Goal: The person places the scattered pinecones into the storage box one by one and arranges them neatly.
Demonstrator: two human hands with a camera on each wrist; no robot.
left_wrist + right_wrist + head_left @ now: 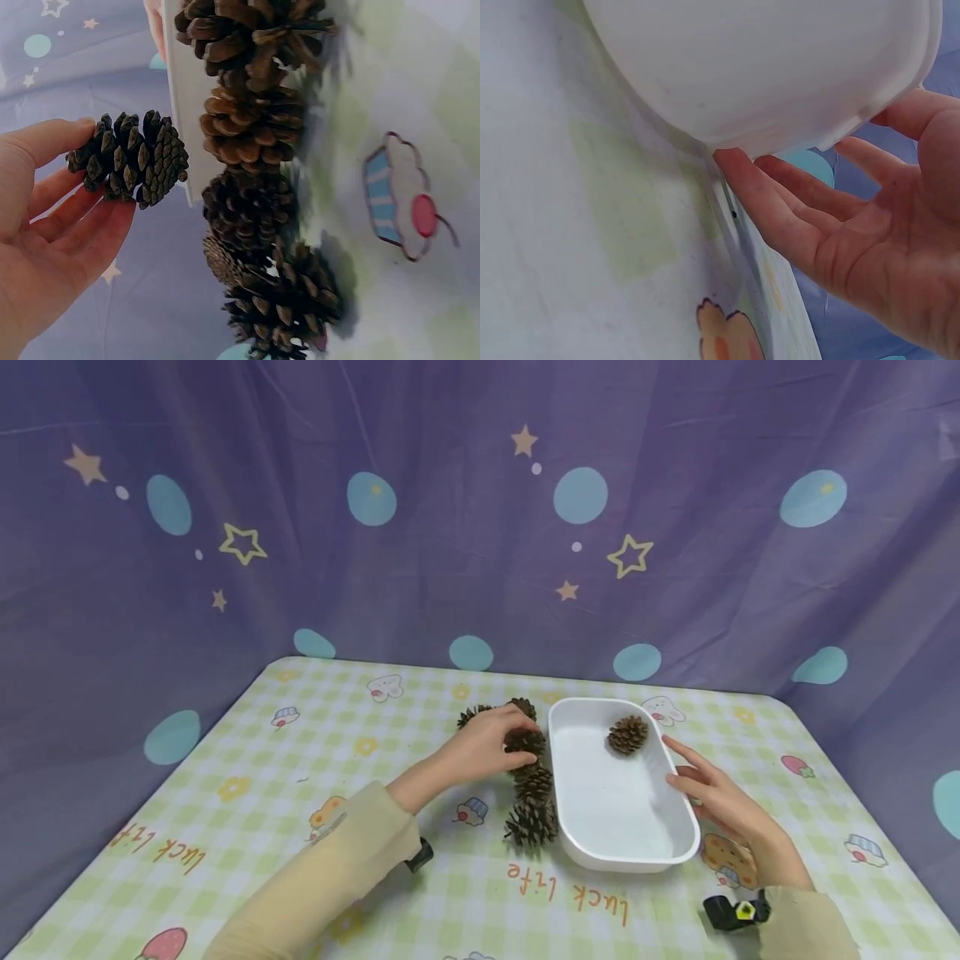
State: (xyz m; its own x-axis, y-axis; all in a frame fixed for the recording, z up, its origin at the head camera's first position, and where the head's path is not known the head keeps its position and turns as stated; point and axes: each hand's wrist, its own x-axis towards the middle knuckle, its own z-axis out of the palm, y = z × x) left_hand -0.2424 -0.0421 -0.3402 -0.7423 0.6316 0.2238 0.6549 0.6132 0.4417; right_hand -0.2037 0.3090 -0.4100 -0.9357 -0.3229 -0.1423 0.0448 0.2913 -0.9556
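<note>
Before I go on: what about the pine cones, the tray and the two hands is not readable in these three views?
- Head view: the left hand covers part of the held pine cone.
- Left wrist view: the top cone in the row is cut by the frame edge.
- Right wrist view: the white tray shows only its outside; its inside is hidden. Right hand contact with the rim is unclear.

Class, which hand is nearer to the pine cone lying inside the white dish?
Right. The right hand rests against the white dish holding that pine cone; the left hand is outside, gripping another cone.
</note>
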